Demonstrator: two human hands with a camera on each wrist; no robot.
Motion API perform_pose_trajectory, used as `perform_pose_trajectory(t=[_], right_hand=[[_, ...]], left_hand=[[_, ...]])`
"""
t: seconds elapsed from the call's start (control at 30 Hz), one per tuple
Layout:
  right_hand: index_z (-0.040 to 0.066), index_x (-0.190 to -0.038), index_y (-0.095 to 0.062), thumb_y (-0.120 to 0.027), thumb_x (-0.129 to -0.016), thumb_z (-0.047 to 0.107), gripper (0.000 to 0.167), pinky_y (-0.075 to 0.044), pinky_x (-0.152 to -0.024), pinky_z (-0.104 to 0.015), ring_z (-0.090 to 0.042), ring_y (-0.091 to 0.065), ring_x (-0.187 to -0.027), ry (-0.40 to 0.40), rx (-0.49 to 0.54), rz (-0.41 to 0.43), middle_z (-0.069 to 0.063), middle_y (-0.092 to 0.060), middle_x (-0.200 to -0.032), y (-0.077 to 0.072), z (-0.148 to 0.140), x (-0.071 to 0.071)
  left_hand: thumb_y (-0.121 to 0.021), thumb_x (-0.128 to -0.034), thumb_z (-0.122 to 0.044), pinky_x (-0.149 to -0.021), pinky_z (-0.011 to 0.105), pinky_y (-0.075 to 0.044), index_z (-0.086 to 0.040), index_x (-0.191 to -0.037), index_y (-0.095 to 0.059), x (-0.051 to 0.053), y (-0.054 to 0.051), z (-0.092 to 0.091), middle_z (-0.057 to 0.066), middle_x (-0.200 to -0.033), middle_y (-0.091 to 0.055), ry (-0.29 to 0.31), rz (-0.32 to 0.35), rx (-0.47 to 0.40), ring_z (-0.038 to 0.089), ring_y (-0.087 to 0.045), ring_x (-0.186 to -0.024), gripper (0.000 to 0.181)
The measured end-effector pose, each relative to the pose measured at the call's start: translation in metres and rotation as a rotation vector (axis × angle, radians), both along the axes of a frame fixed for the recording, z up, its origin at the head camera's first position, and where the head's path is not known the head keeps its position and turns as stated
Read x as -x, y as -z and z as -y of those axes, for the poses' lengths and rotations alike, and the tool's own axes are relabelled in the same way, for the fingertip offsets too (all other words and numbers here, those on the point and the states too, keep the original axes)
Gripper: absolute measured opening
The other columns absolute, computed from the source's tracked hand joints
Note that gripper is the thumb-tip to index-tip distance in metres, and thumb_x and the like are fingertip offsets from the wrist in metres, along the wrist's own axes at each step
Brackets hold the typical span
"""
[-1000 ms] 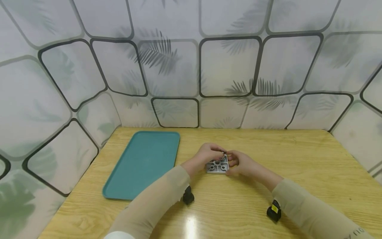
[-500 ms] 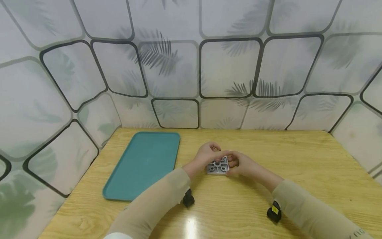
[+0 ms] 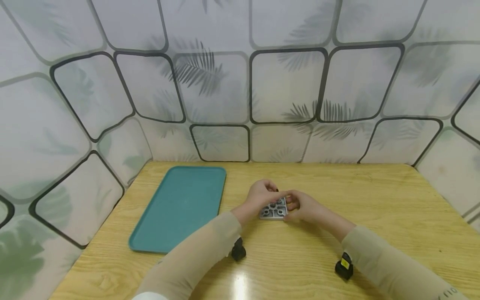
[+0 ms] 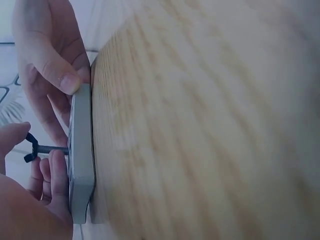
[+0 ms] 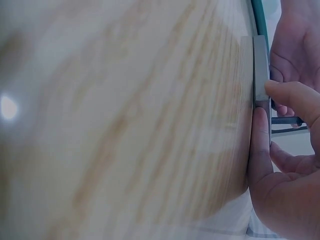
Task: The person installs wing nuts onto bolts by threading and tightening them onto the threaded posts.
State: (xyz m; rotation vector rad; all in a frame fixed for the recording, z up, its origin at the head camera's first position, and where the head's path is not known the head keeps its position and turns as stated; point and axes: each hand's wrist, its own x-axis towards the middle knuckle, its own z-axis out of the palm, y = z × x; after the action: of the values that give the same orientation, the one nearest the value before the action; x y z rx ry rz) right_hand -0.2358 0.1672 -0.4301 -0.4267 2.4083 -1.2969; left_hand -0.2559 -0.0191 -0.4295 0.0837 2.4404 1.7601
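Observation:
A square grey metal plate point(image 3: 273, 213) with ribs and round holes lies flat on the wooden table. From its upper face a black wing bolt point(image 4: 35, 148) stands up, its threaded shank entering the plate. My left hand point(image 3: 260, 196) pinches the bolt's wing head, thumb on one side and curled fingers on the other. My right hand point(image 3: 305, 207) grips the plate's right side; in the left wrist view its thumb presses on the edge. The far part of the plate is hidden under my left hand in the head view.
A teal tray point(image 3: 183, 204) lies on the left part of the table point(image 3: 356, 187). A patterned curtain point(image 3: 286, 87) hangs behind and at both sides. A black wrist camera point(image 3: 238, 250) is worn under each sleeve.
My left thumb has swung rightwards across the plate toward my right hand, and the left fingers have shifted slightly at the wing bolt. The plate and my right hand stay in place.

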Motion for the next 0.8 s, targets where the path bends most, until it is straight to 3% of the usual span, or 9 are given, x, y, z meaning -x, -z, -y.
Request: perform_pose_trajectory(t=[0.27, 0.47, 0.63, 0.8], right_hand=[[-0.015, -0.154, -0.036, -0.083, -0.087, 0.0, 0.083, -0.058, -0.097, -0.041, -0.04, -0.064, -0.121, -0.011, -0.008, 0.003, -0.033, -0.056, -0.14, -0.002, -0.002, -0.001], [-0.013, -0.156, -0.036, -0.083, -0.088, 0.001, 0.083, -0.058, -0.098, -0.042, -0.038, -0.064, -0.12, -0.021, -0.003, 0.003, -0.032, -0.057, -0.141, -0.003, -0.001, -0.001], [-0.012, -0.155, -0.037, -0.083, -0.088, 0.002, 0.083, -0.057, -0.1, -0.043, -0.037, -0.064, -0.121, -0.017, 0.001, 0.01, -0.031, -0.057, -0.14, -0.003, 0.0, -0.002], [-0.013, -0.154, -0.037, -0.083, -0.087, 0.003, 0.083, -0.057, -0.101, -0.044, -0.038, -0.065, -0.122, -0.017, -0.01, 0.001, -0.031, -0.057, -0.139, -0.004, 0.0, -0.001]], left_hand=[[-0.082, -0.0923, -0.008, -0.067, 0.019, -0.056, 0.0, -0.105, -0.073, 0.005, 0.003, 0.004, 0.001, -0.09, -0.066, 0.065, 0.085, -0.099, 0.009, -0.062, -0.071, 0.018], [-0.075, -0.0931, -0.001, -0.07, 0.019, -0.057, 0.004, -0.112, -0.076, 0.006, 0.003, 0.009, 0.008, -0.099, -0.072, 0.114, 0.085, -0.156, 0.008, -0.062, -0.075, 0.019], [-0.07, -0.0911, 0.002, -0.072, 0.018, -0.057, 0.005, -0.115, -0.077, 0.006, 0.004, 0.011, 0.017, -0.117, -0.077, 0.134, 0.077, -0.143, 0.007, -0.063, -0.08, 0.026], [-0.067, -0.0873, 0.002, -0.069, 0.017, -0.053, 0.002, -0.114, -0.08, 0.004, 0.003, 0.011, 0.016, -0.118, -0.078, 0.134, 0.055, -0.102, 0.008, -0.059, -0.085, 0.029]])
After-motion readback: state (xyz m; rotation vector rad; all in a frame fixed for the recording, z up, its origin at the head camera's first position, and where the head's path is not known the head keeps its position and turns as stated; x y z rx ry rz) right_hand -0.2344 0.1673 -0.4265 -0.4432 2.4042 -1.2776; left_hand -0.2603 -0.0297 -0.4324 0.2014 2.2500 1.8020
